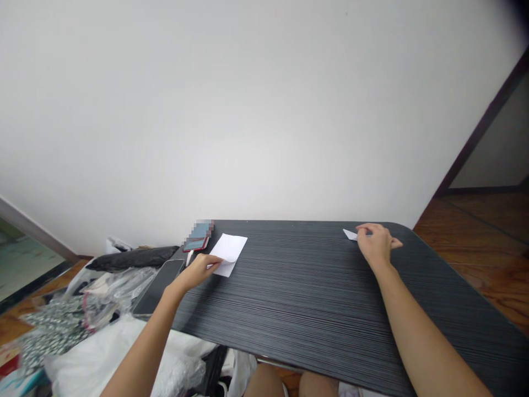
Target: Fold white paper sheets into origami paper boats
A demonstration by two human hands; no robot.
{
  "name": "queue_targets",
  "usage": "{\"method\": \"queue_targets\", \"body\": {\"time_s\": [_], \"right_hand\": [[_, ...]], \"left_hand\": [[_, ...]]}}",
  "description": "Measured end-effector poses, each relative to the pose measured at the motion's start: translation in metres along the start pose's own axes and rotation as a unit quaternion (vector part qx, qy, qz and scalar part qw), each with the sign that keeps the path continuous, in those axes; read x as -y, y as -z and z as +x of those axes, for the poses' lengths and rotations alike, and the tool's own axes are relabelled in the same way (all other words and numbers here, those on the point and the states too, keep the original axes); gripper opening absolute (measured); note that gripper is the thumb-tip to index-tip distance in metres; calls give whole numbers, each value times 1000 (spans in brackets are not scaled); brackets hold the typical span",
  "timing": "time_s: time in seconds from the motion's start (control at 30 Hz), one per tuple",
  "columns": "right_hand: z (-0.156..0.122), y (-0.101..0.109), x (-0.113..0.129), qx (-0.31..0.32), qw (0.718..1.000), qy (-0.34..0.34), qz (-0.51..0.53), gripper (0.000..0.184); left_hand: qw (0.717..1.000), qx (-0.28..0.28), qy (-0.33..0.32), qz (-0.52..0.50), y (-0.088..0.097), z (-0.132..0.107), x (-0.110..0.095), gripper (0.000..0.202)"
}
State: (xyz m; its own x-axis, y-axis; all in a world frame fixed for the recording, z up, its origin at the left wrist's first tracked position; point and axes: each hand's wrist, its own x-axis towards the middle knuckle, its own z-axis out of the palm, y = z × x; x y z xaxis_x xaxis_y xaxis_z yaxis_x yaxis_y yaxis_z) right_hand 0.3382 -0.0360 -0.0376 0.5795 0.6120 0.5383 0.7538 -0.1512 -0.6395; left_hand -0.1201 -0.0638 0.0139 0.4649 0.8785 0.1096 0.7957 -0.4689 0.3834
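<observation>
On the left part of the dark table lies a stack or sheet of white paper (232, 246), its lower part lifted or creased. My left hand (203, 267) pinches the left edge of this paper between thumb and fingers. Far to the right, my right hand (375, 242) is over the table near its back edge, fingers bent and closed together. A small piece of white paper (350, 235) pokes out to the left from under its fingers. The rest of that piece is hidden by the hand.
The dark wood-grain table (297, 286) stands against a white wall (289, 110). A phone (197, 237) with a red edge and a dark tablet (159, 286) are at the table's left side. Plastic bags (124, 286) and a black bundle (132, 259) pile up left of the table.
</observation>
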Motion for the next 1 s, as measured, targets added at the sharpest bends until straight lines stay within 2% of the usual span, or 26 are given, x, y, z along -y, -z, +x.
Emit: {"method": "queue_targets", "body": {"time_s": [0.1, 0.17, 0.2, 0.27, 0.3, 0.33, 0.4, 0.43, 0.47, 0.5, 0.57, 0.63, 0.77, 1.0], "right_hand": [[4, 3, 3, -15, 1000, 17, 15, 23], [2, 4, 14, -9, 997, 44, 58, 23], [-3, 4, 23, 12, 993, 62, 96, 23], [-23, 0, 51, 92, 973, 90, 193, 22], [-38, -4, 68, 167, 952, 81, 243, 22], [-57, -9, 87, 259, 917, 61, 297, 22], [-96, -22, 125, 425, 813, 30, 396, 22], [-114, -29, 142, 477, 764, 11, 435, 21], [-130, -37, 157, 504, 728, -13, 465, 21], [-143, -43, 170, 510, 707, -40, 488, 21], [-159, -54, 186, 490, 702, -73, 512, 21], [-166, -61, 193, 479, 693, -82, 533, 22], [-171, -65, 194, 467, 692, -55, 547, 19], [-177, -65, 194, 472, 705, -13, 529, 17]], "left_hand": [[998, -58, 3, 33, -2, -1, -4, 30], [995, -90, 13, 40, -5, -1, -6, 29], [993, -109, 21, 42, -7, -1, -7, 29], [987, -151, 40, 37, -13, -1, -10, 28], [983, -172, 51, 27, -18, -1, -12, 28], [980, -190, 59, 10, -23, -1, -15, 27], [972, -221, 67, -37, -34, -1, -24, 24], [969, -233, 70, -52, -39, -2, -28, 23], [964, -246, 70, -66, -44, -2, -33, 23], [961, -256, 64, -83, -49, -3, -38, 22], [958, -259, 56, -111, -54, -3, -45, 23], [958, -232, 60, -154, -56, -3, -47, 25], [949, -198, 86, -231, -54, 1, -41, 33], [949, -179, 77, -249, -53, 8, -25, 26]]}}
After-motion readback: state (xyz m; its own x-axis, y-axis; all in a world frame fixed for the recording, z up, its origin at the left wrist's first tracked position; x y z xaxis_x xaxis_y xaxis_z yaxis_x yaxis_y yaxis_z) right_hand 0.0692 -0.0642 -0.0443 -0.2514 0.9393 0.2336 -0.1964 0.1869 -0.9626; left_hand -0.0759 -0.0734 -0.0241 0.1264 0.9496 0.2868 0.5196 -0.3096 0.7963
